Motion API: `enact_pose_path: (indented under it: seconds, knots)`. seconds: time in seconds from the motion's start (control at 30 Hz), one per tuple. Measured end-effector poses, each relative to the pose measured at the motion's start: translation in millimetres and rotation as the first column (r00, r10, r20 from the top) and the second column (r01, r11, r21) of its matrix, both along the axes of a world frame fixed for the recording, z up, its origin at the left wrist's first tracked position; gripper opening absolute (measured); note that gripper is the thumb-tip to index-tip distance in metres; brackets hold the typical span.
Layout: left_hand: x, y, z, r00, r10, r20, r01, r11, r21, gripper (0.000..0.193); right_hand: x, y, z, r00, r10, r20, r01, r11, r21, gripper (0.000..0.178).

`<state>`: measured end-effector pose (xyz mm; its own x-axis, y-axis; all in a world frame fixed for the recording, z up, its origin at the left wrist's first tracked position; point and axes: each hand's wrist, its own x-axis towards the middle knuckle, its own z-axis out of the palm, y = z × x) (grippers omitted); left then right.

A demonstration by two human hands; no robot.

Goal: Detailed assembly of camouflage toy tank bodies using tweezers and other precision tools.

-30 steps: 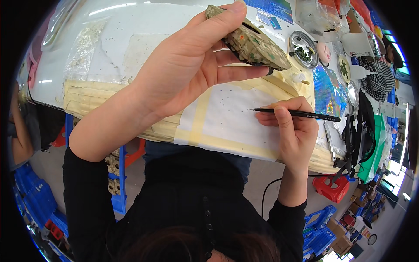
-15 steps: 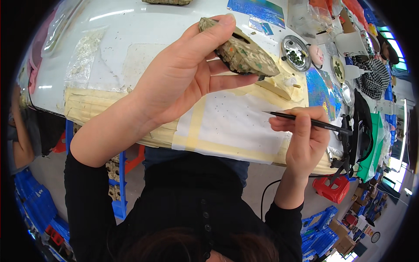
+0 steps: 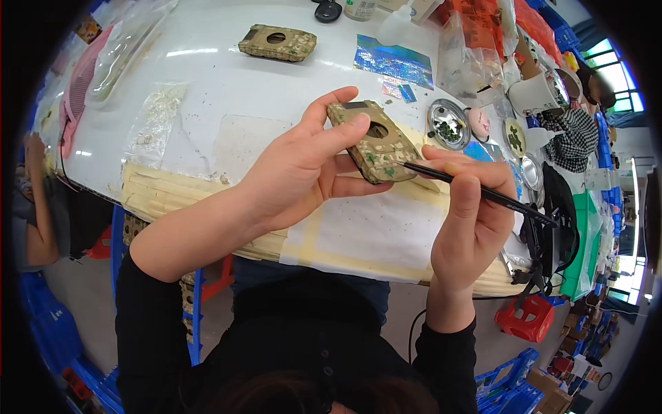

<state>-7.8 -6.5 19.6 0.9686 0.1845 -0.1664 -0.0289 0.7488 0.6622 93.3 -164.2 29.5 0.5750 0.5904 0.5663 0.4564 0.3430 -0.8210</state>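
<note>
My left hand holds a camouflage-patterned model tank hull between thumb and fingers. The hull has a round hole in its upper face and is tilted toward me. A slim black pair of tweezers is pinched in my right hand, its pointed end at the hull's near right edge. Whether anything sits between the tips is too small to tell. Under the hands lies a white sheet dotted with tiny dark specks. A second camouflage hull rests farther back on the table.
A round metal dish with dark green bits stands right of the hull. Behind it lie shiny blue holographic sheets. A black bag and a green bin are at the right. A red stool is below the table.
My left hand has lowered the hull and turned its holed face into view. The tweezers have risen from over the sheet to the hull's edge. The view has shifted, showing more of the table's back.
</note>
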Motion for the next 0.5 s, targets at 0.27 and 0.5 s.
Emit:
enact_pose_path:
  seconds: [0.27,0.5]
  knots:
    - [-1.3,0.7,-0.4,1.000,0.004,0.020,-0.004,1.000,-0.004,0.056,-5.0,4.5,-2.7,0.986,-0.074,0.147,0.088,0.992,-0.090,0.020]
    - [-0.6,-0.3,-0.7,1.000,0.002,0.023,-0.002,1.000,0.006,0.055,-4.4,5.0,-6.2,0.997,-0.056,0.062,0.057,0.998,-0.026,0.008]
